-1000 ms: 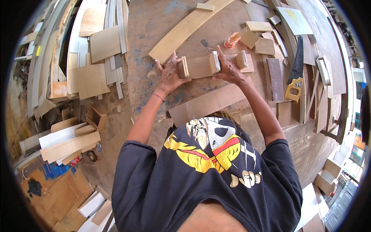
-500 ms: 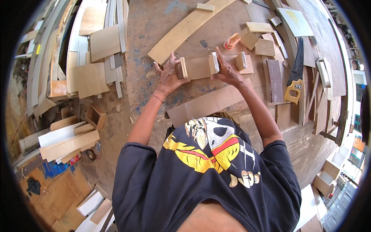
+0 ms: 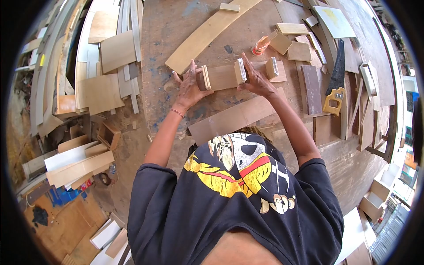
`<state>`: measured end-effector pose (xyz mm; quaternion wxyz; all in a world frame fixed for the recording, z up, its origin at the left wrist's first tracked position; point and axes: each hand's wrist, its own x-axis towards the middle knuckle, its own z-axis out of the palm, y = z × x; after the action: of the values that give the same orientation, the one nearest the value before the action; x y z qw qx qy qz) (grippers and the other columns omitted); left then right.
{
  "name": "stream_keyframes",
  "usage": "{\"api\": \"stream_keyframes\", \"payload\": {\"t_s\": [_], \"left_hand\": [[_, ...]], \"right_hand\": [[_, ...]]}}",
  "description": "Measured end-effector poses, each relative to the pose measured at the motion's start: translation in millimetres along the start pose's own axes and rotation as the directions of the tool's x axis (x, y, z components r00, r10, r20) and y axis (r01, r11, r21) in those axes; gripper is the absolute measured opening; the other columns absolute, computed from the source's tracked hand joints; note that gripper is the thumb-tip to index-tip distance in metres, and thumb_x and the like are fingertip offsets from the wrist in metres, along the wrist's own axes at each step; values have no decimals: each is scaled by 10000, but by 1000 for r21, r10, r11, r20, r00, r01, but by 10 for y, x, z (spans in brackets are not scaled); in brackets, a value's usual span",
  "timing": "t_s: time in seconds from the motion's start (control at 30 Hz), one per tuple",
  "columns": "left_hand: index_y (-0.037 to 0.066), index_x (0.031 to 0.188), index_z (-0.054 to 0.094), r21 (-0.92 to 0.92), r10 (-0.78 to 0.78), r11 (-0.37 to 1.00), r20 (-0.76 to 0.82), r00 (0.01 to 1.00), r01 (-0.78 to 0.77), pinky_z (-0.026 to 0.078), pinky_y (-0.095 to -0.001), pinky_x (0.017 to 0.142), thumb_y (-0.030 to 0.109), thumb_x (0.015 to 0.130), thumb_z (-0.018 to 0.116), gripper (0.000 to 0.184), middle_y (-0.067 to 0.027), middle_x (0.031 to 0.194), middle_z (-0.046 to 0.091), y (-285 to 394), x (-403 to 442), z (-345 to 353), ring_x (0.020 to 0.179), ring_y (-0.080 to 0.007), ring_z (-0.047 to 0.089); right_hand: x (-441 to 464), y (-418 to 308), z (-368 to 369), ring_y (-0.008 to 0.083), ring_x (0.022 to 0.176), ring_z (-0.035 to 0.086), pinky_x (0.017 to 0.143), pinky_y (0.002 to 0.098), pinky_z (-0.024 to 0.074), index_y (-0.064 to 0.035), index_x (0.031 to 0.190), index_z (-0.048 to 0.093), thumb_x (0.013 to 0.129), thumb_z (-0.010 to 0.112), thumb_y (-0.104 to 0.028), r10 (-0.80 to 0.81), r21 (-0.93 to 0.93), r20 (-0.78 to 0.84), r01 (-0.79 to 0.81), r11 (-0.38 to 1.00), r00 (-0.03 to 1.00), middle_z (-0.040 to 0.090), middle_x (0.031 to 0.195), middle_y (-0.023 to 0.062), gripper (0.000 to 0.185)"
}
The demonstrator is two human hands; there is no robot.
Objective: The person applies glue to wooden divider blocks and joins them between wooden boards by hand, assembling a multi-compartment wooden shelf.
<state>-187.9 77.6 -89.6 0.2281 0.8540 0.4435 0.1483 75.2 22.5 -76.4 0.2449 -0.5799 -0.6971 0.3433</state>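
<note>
A flat wooden board (image 3: 223,77) lies on the workbench with upright wooden blocks standing on it. My left hand (image 3: 189,90) is around the outer side of the left upright block (image 3: 206,77), its thumb at the near end and a finger toward the far end. My right hand (image 3: 258,81) spans the middle upright block (image 3: 240,71) in the same manner, with a whitish edge showing on top. Another upright block (image 3: 272,67) stands to the right of that hand, apart from it. The palms partly hide the blocks' outer faces.
A long plank (image 3: 234,115) lies between the board and my body. A handsaw (image 3: 336,79), an orange-and-white container (image 3: 260,46) and loose wood pieces (image 3: 299,51) are to the right. A curved plank (image 3: 207,37) lies beyond; stacked panels (image 3: 100,92) stand left.
The whole view has shifted slightly, with the bench appearing a little further left. Both hands keep their places at the two upright blocks.
</note>
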Motion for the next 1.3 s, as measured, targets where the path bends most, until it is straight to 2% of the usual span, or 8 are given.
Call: {"api": "stream_keyframes", "payload": {"t_s": [0.27,0.37,0.57,0.67,0.97,1.07,1.13,1.3], "left_hand": [[151,1388,282,59,-28,998,12,1000,28,-80,-609,1034,542,613,735,980,-144,1449,244,3,-17,27,1340,-241,257],[137,1394,268,72,-7,997,-17,1000,9,-76,-609,1036,538,592,753,1020,-136,1438,269,-16,-15,54,1339,-240,260],[63,1402,219,56,-54,997,32,998,53,-71,-614,1035,532,576,770,1098,-122,1410,324,11,3,26,1338,-231,260],[50,1404,200,126,-34,992,14,999,32,-71,-614,1035,519,579,774,1109,-120,1412,323,16,1,25,1338,-228,258],[121,1359,333,-41,-114,992,98,989,119,-65,-615,1038,477,590,780,958,-115,1429,293,57,20,-43,1361,-238,202],[132,1331,379,36,-99,995,80,992,96,-59,-620,1037,486,596,774,906,-113,1439,273,75,22,-48,1373,-240,166],[136,1318,397,51,-103,994,81,991,100,-49,-626,1035,501,602,766,884,-114,1444,263,67,25,-43,1382,-238,140],[145,1321,391,66,-90,994,69,994,85,-46,-637,1031,510,601,763,889,-113,1444,262,34,19,-9,1386,-240,129]], "right_hand": [[-2,27,12,296,1345,230,1136,405,143,-38,1420,-65,609,803,-198,-37,-32,-10,36,999,999,192,1457,204,1199],[0,0,5,299,1343,235,1135,408,146,-32,1418,-72,605,804,-187,-33,-50,-17,32,998,999,206,1451,210,1205],[6,49,22,337,1325,259,1130,412,148,-26,1415,-88,585,814,-173,2,62,-18,-1,998,1000,316,1395,220,1234],[-8,53,32,368,1316,265,1124,414,158,-28,1416,-82,601,805,-179,-14,129,-41,19,991,999,348,1374,220,1214],[-16,14,53,392,1304,276,1112,411,192,-37,1419,-68,655,777,-175,49,-40,-35,-50,998,998,363,1360,239,1148],[-23,35,55,382,1302,286,1110,409,199,-40,1420,-65,667,772,-179,-29,-32,-63,27,999,998,355,1360,253,1135],[-22,30,53,371,1323,248,1080,404,272,-52,1428,-33,647,787,-156,-2,-14,-52,2,1000,999,177,1452,235,1137],[-19,18,40,361,1331,232,1098,400,245,-51,1427,-31,649,787,-160,-16,-20,-50,15,1000,999,161,1461,218,1134]]}}
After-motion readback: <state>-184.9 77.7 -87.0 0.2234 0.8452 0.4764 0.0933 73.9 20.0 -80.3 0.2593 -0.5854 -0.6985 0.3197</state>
